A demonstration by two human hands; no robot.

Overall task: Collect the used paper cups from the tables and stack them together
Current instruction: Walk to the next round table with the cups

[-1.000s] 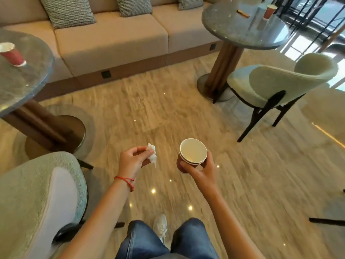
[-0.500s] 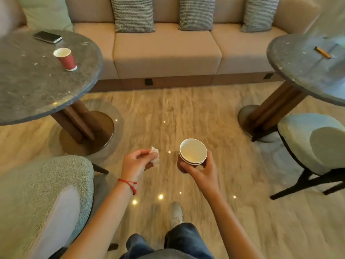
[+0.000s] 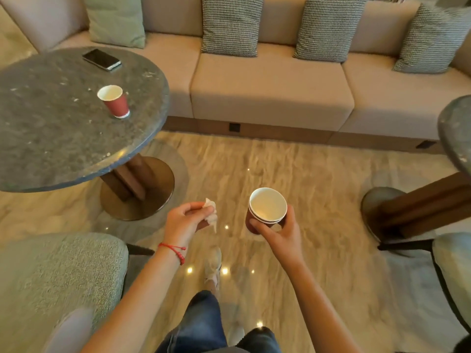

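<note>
My right hand (image 3: pixel 279 231) grips a stack of red paper cups (image 3: pixel 266 210) with white insides, held upright over the floor. My left hand (image 3: pixel 187 220) pinches a crumpled white tissue (image 3: pixel 211 212) a little to the left of the stack. A single red paper cup (image 3: pixel 114 101) stands upright on the round dark stone table (image 3: pixel 51 138) at the left, well ahead of my left hand.
A black phone (image 3: pixel 102 59) lies at the table's far edge. A beige sofa (image 3: pixel 270 93) with cushions runs along the back. A green chair (image 3: pixel 51 281) is at lower left; a second round table (image 3: pixel 456 133) and chair (image 3: pixel 456 271) stand at the right.
The view has swung left and forward: the left table with its cup now lies nearer and more central, the right table has slid to the edge. Both hands keep their holds.
</note>
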